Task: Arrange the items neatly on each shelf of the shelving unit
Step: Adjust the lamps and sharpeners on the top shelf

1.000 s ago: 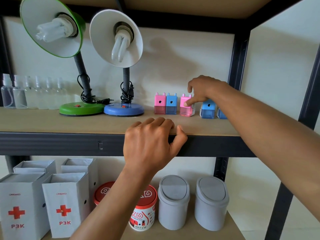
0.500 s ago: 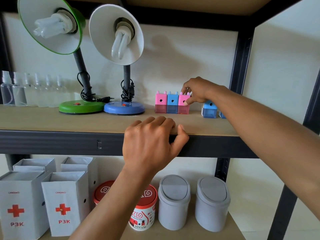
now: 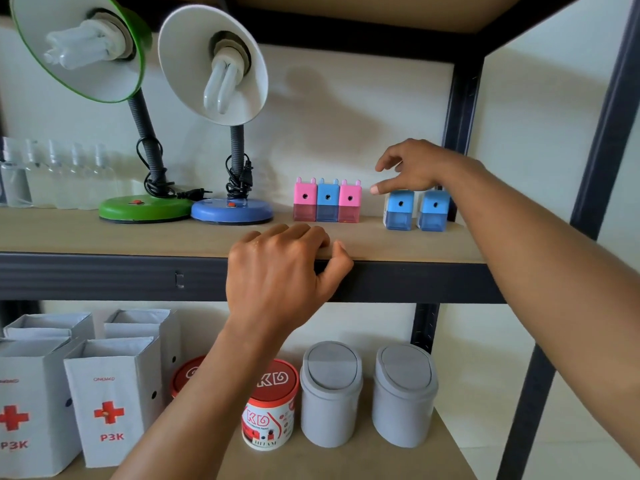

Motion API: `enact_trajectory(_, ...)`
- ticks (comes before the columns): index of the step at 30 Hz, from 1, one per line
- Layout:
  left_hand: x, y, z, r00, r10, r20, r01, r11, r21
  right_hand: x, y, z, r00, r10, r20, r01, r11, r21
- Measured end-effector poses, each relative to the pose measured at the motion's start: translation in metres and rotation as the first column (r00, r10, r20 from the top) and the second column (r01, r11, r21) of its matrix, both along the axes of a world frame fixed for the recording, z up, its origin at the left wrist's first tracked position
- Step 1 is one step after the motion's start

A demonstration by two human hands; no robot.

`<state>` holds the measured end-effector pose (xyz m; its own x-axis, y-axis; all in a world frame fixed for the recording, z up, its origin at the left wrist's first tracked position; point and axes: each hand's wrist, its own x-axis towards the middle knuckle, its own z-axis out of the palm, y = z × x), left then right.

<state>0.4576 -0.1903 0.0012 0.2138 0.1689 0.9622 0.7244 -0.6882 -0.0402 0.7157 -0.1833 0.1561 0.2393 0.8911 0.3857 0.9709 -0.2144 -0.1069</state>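
On the upper wooden shelf three small sharpeners stand touching in a row: pink, blue, pink. Two more blue sharpeners stand apart to their right. My right hand hovers above those two blue ones, fingers spread, holding nothing. My left hand rests on the shelf's front edge, fingers curled over the board and thumb against the black rail.
A green desk lamp and a blue-based lamp stand left of the sharpeners, with clear spray bottles at far left. Below are white P3K boxes, red-lidded tins and two grey bins. A black upright bounds the right.
My right hand pushed the second pink sharpener left against the pink and blue pair, let it go, and moved right above the blue sharpeners. The left hand stayed put.
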Motion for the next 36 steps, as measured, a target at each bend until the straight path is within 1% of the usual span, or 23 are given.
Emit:
enact_trajectory(2,0.001,-0.004,0.004,1.000,0.007,0.001,-0.007,1.000,-0.016,0.010,-0.018,0.000,1.000,-0.024,0.004,0.024,0.999,-0.026)
enact_trajectory(5,0.010,-0.012,0.010,1.000,0.007,-0.007,-0.008,0.998,-0.062,0.018,-0.026,-0.007,0.996,-0.069,0.051,0.074,0.992,-0.100)
enact_trajectory(9,0.032,-0.023,0.012,0.998,0.016,-0.055,-0.022,0.995,-0.102,0.020,-0.015,-0.015,0.991,-0.073,0.112,0.076,0.997,-0.024)
enact_trajectory(18,0.038,-0.015,0.003,1.000,-0.013,0.015,0.014,0.999,-0.037,0.014,0.028,-0.025,0.986,-0.005,0.169,0.001,1.000,0.022)
enact_trajectory(31,0.040,-0.012,0.001,1.000,-0.008,0.025,0.009,1.000,-0.010,0.016,0.044,-0.033,0.987,0.016,0.159,-0.026,0.998,0.064)
enact_trajectory(36,0.039,-0.014,0.002,1.000,0.001,0.017,0.000,0.999,-0.032,0.012,0.039,-0.035,0.991,0.016,0.133,-0.023,0.998,0.052)
